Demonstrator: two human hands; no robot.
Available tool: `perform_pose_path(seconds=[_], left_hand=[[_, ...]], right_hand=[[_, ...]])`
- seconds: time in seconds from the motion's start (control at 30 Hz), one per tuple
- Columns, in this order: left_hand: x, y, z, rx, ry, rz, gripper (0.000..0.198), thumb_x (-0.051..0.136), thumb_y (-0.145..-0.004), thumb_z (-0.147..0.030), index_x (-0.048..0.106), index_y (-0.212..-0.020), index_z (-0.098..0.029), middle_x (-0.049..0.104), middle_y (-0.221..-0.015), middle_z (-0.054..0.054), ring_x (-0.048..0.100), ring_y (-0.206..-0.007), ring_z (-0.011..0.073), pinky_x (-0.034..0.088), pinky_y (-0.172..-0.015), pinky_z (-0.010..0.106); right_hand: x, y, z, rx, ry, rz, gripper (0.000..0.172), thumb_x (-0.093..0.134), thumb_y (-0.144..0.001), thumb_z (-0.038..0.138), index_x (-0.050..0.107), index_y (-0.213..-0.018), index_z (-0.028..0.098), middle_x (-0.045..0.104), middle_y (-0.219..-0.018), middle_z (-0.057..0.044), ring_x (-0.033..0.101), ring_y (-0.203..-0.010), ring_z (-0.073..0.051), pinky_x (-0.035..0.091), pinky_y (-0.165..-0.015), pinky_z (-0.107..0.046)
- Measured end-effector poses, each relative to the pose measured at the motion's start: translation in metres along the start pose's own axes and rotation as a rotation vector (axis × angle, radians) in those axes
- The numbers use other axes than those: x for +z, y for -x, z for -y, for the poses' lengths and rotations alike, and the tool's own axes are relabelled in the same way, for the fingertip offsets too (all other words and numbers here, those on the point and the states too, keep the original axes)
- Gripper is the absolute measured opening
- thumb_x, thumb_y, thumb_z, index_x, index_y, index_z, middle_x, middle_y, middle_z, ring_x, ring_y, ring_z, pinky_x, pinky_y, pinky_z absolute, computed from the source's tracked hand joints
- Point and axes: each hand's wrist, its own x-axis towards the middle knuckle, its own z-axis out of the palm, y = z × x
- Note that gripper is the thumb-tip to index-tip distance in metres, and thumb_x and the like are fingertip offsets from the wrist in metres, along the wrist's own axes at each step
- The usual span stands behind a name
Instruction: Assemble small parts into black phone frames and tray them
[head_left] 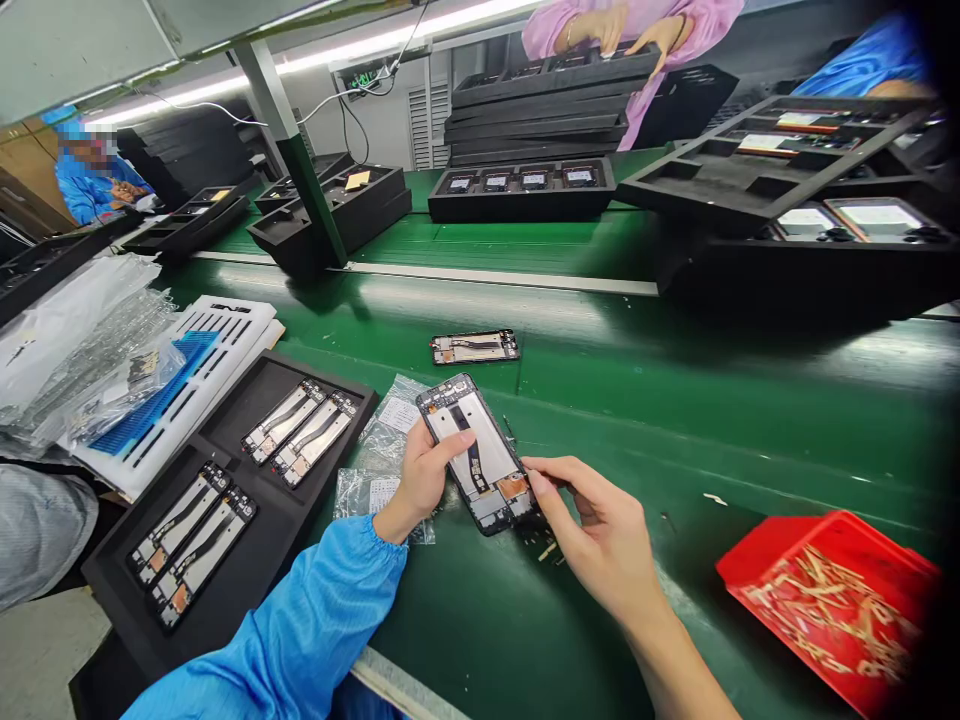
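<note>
Counter [787,420], green, bearing the following. One phone frame [491,440], black-rimmed with silver plate and dark ribbon, held tilted above the counter toward its near edge. Left hand [424,475], blue-sleeved: closed on the frame's left side, thumb laid across the plate, remaining fingers hidden beneath. Right hand [607,525], bare-forearmed: thumb and forefinger brought nearly together at the frame's lower right edge, other fingers curled; whether they pinch anything cannot be told. One second phone frame [491,346], lying flat on the counter, beyond the held one. Clear bags [386,492] with white printed labels, on the counter beside and beneath the left hand. One black tray [277,550], left of the counter's near edge, carrying four more phone frames [204,555]: two toward its far right corner, two toward its near left. One red bin [757,550], right, cut by shadow, holding many thin tan strips [832,600]; one loose tan strip [714,498] on the counter beyond it. One white slotted panel [244,320], left, partly under plastic bags [90,310]. Across the counter, stacked black trays [540,120] beneath a co-worker's hands, sleeves pink [720,20].
</note>
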Motion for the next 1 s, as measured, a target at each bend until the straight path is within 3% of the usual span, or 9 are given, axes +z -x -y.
perform_pose_path(seconds=[0.27,0.47,0.57,0.67,0.83,0.9,1.0], left_hand=[[-0.009,-0.001,-0.002,0.009,0.018,0.069,0.044,0.091,-0.077,-0.049,0.073,-0.101,-0.016,0.078,-0.094,0.005,0.069,-0.082,0.0198,0.059,-0.079,0.032],[-0.015,0.001,-0.007,0.042,-0.036,0.177,0.046,0.092,-0.078,-0.053,0.073,-0.095,-0.015,0.072,-0.085,0.003,0.063,-0.073,0.0166,0.055,-0.072,0.029],[-0.014,0.002,-0.01,0.057,-0.059,0.202,0.044,0.091,-0.08,-0.053,0.074,-0.095,-0.015,0.071,-0.085,0.003,0.062,-0.074,0.0166,0.055,-0.071,0.029],[-0.013,0.004,-0.009,0.07,-0.078,0.216,0.045,0.089,-0.083,-0.055,0.075,-0.098,-0.015,0.073,-0.086,0.005,0.064,-0.075,0.0179,0.056,-0.072,0.03],[-0.011,0.006,-0.003,0.095,-0.1,0.179,0.042,0.089,-0.086,-0.053,0.074,-0.094,-0.014,0.07,-0.08,0.003,0.061,-0.071,0.0162,0.055,-0.07,0.029],[-0.011,0.006,-0.002,0.096,-0.087,0.157,0.043,0.089,-0.085,-0.053,0.074,-0.096,-0.015,0.071,-0.083,0.003,0.062,-0.073,0.0166,0.056,-0.072,0.029],[-0.01,0.006,-0.004,0.078,-0.052,0.147,0.046,0.091,-0.081,-0.054,0.073,-0.098,-0.015,0.073,-0.087,0.004,0.064,-0.076,0.0172,0.057,-0.074,0.03]], right_hand=[[-0.001,-0.001,-0.003,0.06,-0.096,0.034,0.004,0.075,-0.102,0.029,0.076,-0.104,0.026,0.072,-0.091,0.0,0.061,-0.074,-0.014,0.053,-0.07,-0.026],[-0.006,0.0,-0.008,0.21,-0.106,0.24,0.02,0.068,-0.108,0.04,0.069,-0.094,0.025,0.067,-0.089,-0.001,0.057,-0.077,-0.016,0.05,-0.07,-0.028],[-0.007,0.002,-0.011,0.202,-0.136,0.296,0.022,0.063,-0.111,0.041,0.065,-0.096,0.024,0.064,-0.09,-0.002,0.058,-0.081,-0.017,0.05,-0.073,-0.028],[-0.005,0.002,-0.013,0.126,-0.111,0.261,0.019,0.06,-0.112,0.037,0.062,-0.097,0.024,0.062,-0.091,-0.001,0.057,-0.081,-0.016,0.049,-0.072,-0.027],[0.001,0.002,-0.017,-0.006,0.017,0.098,0.012,0.06,-0.11,0.028,0.062,-0.099,0.024,0.062,-0.093,-0.001,0.058,-0.082,-0.015,0.048,-0.076,-0.027],[0.002,0.003,-0.017,0.02,-0.013,0.093,0.014,0.061,-0.11,0.031,0.062,-0.098,0.024,0.062,-0.092,-0.002,0.058,-0.083,-0.016,0.048,-0.077,-0.028],[0.0,0.004,-0.016,0.193,-0.225,0.226,0.024,0.062,-0.11,0.043,0.061,-0.096,0.024,0.059,-0.09,-0.002,0.058,-0.081,-0.016,0.048,-0.073,-0.027]])
